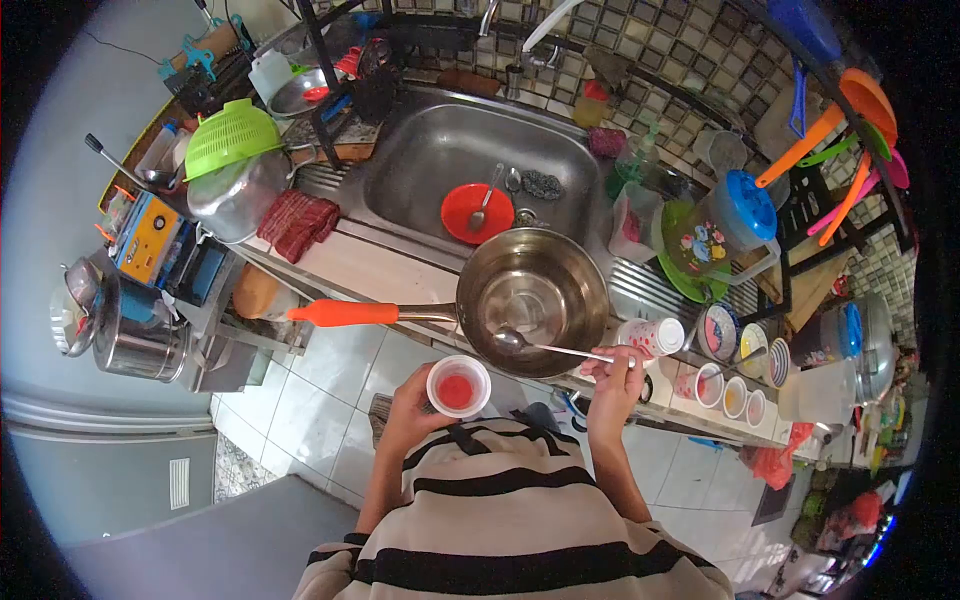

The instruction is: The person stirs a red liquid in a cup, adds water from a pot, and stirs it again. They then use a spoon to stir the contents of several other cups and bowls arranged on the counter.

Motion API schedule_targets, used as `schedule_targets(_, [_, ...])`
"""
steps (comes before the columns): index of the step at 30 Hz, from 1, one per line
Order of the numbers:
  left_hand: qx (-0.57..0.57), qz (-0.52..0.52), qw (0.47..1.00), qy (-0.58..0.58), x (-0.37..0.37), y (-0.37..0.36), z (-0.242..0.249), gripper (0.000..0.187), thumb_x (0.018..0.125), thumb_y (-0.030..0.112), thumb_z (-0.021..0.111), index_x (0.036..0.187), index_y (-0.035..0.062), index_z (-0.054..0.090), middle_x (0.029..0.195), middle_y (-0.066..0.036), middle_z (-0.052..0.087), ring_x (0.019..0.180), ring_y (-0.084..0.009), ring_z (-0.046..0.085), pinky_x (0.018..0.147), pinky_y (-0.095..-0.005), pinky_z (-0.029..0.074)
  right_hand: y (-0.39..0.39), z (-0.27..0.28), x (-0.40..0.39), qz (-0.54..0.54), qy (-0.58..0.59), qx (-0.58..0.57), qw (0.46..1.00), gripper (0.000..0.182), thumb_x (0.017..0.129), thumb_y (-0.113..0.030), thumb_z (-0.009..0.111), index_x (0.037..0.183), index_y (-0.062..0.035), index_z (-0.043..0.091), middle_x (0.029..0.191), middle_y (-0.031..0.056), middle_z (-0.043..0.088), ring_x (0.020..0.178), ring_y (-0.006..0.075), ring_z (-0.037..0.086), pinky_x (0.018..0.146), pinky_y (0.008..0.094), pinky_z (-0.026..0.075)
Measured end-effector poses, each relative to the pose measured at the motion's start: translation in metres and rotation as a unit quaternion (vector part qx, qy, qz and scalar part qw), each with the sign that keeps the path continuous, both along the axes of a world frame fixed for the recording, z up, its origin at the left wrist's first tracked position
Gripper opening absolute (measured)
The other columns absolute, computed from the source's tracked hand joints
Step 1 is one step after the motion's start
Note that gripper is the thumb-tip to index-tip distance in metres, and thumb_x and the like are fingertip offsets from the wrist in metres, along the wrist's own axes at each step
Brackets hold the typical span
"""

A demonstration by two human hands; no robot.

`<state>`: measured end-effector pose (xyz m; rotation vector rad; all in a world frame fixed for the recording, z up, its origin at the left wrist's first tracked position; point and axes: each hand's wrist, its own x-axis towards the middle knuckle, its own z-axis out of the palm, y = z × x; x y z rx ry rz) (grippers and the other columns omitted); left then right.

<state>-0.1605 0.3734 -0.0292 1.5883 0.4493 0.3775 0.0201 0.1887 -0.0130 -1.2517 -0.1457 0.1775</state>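
Observation:
My left hand (413,402) holds a small white cup (459,386) with red liquid in it, close to my striped shirt. My right hand (612,375) grips the thin handle of a metal spoon (513,340). The spoon's bowl rests over the near rim of a steel saucepan (530,287) with an orange handle (343,313). The saucepan sits on the counter edge in front of the sink (420,150) and looks empty. A white container with red print (652,336) lies just beyond my right hand.
In the sink lie a red plate (470,215) with a spoon and a scrubber. A red cloth (298,222), a steel pot and a green colander (230,136) stand at left. Small bowls (728,390) and a blue-lidded jug (742,207) crowd the right. Tiled floor lies below.

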Motion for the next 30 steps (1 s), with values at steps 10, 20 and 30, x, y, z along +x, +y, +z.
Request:
schedule_targets(10, [0.005, -0.008, 1.0, 0.005, 0.003, -0.004, -0.005, 0.058, 0.06, 0.005, 0.075, 0.112, 0.0005, 0.051, 0.106, -0.007, 0.055, 0.099, -0.0165, 0.054, 0.086, -0.0277, 0.043, -0.004, 0.028, -0.004, 0.007, 0.045, 0.085, 0.995, 0.018, 0.094, -0.019, 0.041, 0.089, -0.0018, 0.045, 0.084, 0.0128, 0.055, 0.061, 0.0169, 0.055, 0.057, 0.0276, 0.048])
schedule_targets(20, [-0.003, -0.029, 1.0, -0.01, 0.009, -0.013, 0.003, 0.057, 0.061, 0.004, 0.074, 0.113, -0.0005, 0.051, 0.107, -0.007, 0.055, 0.098, -0.0165, 0.053, 0.086, -0.0278, 0.043, -0.011, 0.051, -0.03, 0.131, -0.205, 0.006, 0.97, 0.022, 0.095, -0.016, 0.036, 0.088, 0.0044, 0.041, 0.083, 0.0193, 0.055, 0.058, 0.0203, 0.057, 0.047, 0.0299, 0.05])
schedule_targets(30, [-0.012, -0.016, 1.0, -0.015, 0.007, -0.014, -0.003, 0.057, 0.061, 0.003, 0.073, 0.113, -0.0005, 0.05, 0.107, -0.008, 0.055, 0.099, -0.017, 0.053, 0.087, -0.0282, 0.042, -0.005, 0.022, 0.008, -0.029, -0.082, 0.019, 0.996, 0.019, 0.095, -0.018, 0.038, 0.09, -0.0002, 0.044, 0.082, 0.0126, 0.055, 0.056, 0.0153, 0.054, 0.051, 0.0262, 0.047])
